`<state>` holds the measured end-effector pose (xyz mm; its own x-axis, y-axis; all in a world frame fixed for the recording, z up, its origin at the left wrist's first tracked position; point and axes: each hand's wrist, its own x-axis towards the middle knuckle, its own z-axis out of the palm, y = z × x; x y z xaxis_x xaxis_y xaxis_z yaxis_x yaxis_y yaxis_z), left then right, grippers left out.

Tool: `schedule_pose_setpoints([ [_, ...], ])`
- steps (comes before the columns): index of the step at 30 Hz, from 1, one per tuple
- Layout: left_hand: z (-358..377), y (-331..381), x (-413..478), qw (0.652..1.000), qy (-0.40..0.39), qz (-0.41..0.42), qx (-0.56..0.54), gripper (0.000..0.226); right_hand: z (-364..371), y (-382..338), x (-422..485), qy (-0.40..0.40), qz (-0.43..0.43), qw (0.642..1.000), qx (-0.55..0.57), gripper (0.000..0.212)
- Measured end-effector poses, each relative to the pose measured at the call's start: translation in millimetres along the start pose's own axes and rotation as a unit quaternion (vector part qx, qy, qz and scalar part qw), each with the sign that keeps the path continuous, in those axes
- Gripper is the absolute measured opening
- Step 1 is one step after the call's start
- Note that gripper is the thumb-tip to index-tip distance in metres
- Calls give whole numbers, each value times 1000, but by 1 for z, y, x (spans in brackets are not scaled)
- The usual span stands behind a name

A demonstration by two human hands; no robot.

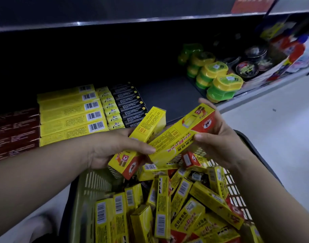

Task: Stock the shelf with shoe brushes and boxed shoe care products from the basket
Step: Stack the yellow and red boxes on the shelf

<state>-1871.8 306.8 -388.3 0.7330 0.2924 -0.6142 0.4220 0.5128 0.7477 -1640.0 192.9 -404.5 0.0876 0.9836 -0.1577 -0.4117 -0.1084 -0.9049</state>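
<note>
Two long yellow boxes with red ends and dense print are held just above the basket point(90, 186). The left grip point(111, 148) clasps the left box point(146, 127), red end down toward the basket. The right grip point(218, 137) pinches the red end of the right box point(181, 135), whose other end lies under the left thumb. Like boxes point(162, 207) lie jumbled in the basket, cut off below. Beyond the basket, the shelf point(167, 95) holds stocked rows point(71, 116). Its back is too dark to read.
</note>
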Motion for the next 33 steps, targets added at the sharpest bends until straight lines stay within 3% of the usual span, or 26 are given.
schedule_pose_setpoints([
  [3,-6,11,3,1000,5,-7,-12,22,-1,-18,14,22,-31,995,-88,89],
  [8,4,29,20,993,94,74,-19,46,33,-2,47,106,-15,994,12,78],
  [11,12,35,37,986,131,96,-30,36,47,10,69,133,32,987,-84,73],
  [13,6,39,45,982,163,90,-39,25,35,-2,84,172,49,959,-219,69],
  [15,-8,42,49,974,207,91,-23,21,13,-21,98,147,59,885,-438,56],
  [17,-25,42,50,965,246,90,16,21,-10,-33,110,66,67,765,-637,45],
  [19,-39,41,52,958,269,83,52,20,-27,-34,120,-3,90,646,-758,39],
  [21,-47,39,55,955,278,75,77,18,-38,-28,130,-32,103,591,-799,37],
  [24,-50,35,59,954,273,74,101,17,-48,-11,142,-43,101,570,-814,41],
  [28,-48,28,64,957,261,65,104,42,-47,7,151,-58,112,596,-793,43],
  [33,-46,25,67,959,257,53,110,41,-39,13,148,-61,105,609,-784,45],
])
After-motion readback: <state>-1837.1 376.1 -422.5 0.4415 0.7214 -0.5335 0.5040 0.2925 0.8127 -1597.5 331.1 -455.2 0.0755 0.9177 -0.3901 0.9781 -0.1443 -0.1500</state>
